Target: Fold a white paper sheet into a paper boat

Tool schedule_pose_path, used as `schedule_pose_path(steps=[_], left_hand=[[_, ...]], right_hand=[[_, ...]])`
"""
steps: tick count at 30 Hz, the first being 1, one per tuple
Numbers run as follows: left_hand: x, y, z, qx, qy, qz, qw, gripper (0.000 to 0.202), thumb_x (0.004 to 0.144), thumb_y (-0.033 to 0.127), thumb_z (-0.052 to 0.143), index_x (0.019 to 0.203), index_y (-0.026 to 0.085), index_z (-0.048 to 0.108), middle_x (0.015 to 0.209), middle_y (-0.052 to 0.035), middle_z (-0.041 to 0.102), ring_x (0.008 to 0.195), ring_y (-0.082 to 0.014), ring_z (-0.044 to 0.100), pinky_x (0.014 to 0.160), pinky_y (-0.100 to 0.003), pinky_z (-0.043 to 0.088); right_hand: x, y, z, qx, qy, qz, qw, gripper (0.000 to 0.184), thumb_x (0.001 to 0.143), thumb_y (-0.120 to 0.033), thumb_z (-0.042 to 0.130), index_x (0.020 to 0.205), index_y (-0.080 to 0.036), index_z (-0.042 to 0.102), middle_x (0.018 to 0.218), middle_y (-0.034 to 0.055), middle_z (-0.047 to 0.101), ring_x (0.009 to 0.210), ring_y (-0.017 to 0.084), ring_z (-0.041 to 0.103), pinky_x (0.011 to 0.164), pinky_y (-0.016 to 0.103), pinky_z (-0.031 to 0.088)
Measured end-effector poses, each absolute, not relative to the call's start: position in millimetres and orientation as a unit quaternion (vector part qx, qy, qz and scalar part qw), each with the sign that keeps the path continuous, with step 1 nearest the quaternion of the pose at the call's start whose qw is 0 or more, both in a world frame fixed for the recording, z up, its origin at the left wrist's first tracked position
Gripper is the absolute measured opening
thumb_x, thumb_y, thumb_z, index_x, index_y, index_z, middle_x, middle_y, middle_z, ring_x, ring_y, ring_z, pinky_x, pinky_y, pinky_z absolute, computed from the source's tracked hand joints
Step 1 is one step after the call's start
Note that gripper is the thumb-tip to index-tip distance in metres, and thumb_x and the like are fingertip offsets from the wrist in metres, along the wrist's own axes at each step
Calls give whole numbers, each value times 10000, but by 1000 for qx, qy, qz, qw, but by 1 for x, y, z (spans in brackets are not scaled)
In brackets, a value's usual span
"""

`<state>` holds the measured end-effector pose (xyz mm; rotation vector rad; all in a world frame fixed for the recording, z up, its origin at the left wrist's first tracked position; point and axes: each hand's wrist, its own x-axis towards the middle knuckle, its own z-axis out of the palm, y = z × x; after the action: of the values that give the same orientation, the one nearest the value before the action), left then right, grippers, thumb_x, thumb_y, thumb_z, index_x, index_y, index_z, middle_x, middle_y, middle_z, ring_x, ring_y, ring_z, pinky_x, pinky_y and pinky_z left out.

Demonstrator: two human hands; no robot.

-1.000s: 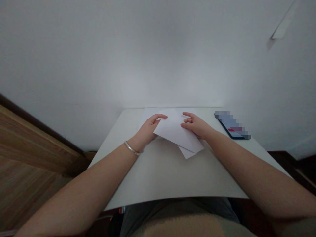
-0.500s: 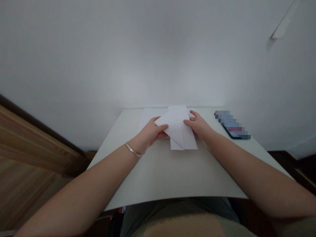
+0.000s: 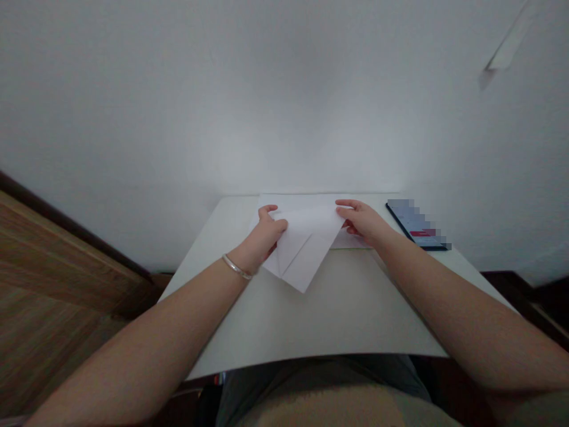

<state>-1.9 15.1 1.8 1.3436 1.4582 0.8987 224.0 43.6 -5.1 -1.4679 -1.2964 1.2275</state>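
A folded sheet of white paper (image 3: 306,255) is held between my two hands above the table, tilted so that one corner points toward me. Slanting creases and a folded-over flap show on its face. My left hand (image 3: 269,234), with a silver bangle at the wrist, pinches the paper's left side between thumb and fingers. At the upper right corner, my right hand (image 3: 358,219) grips it with thumb and forefinger. Beneath lies more white paper (image 3: 320,198), flat on the table and partly covered by the folded sheet and my hands.
The white table (image 3: 329,320) stands against a pale wall (image 3: 284,107). On its right side lies a phone or tablet (image 3: 415,228), its screen blurred out. A wooden panel (image 3: 57,320) is at the left. Some wall covering peels (image 3: 507,47) at the upper right.
The folded paper has been turned, its lower corner now pointing toward me and its creased face showing differently. My left hand has shifted slightly left; my right hand has moved slightly up and right.
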Motion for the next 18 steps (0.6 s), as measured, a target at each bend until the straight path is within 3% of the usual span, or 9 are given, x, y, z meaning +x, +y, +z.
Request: schedule_pose_path(steps=[3,7,12,15,18], left_hand=[[-4,15,2,526,572,381,500,638,719,126,518,1284,269,259,738,55,410,441,-65,424,425,-181,311],[-8,17,1,566,563,365,480,592,793,199,580,1323,264,325,706,57,455,448,-66,449,444,-176,334],[-11,18,3,528,574,379,498,640,826,310,625,1381,239,315,713,35,540,484,-81,497,484,-193,392],[-12,16,10,502,566,359,547,669,785,245,663,1375,229,348,832,-8,614,577,-109,580,547,-224,460],[-14,15,17,522,559,324,557,612,759,166,652,1328,184,429,878,-36,643,632,-126,611,558,-225,470]], right_hand=[[230,47,-10,-566,-548,499,362,334,810,-336,622,1117,-207,640,818,37,658,556,75,517,411,165,311],[236,50,-13,-568,-587,481,319,362,759,-332,680,1104,-226,657,802,24,666,548,83,520,410,173,325],[233,49,-10,-608,-544,447,367,310,751,-240,675,1056,-193,648,926,63,683,651,109,590,468,182,443],[231,51,-11,-598,-513,464,406,277,756,-181,646,1032,-173,625,973,83,679,723,128,624,560,218,520],[233,54,-15,-609,-504,454,412,214,755,-202,644,966,-170,621,971,91,680,720,137,624,571,232,517]])
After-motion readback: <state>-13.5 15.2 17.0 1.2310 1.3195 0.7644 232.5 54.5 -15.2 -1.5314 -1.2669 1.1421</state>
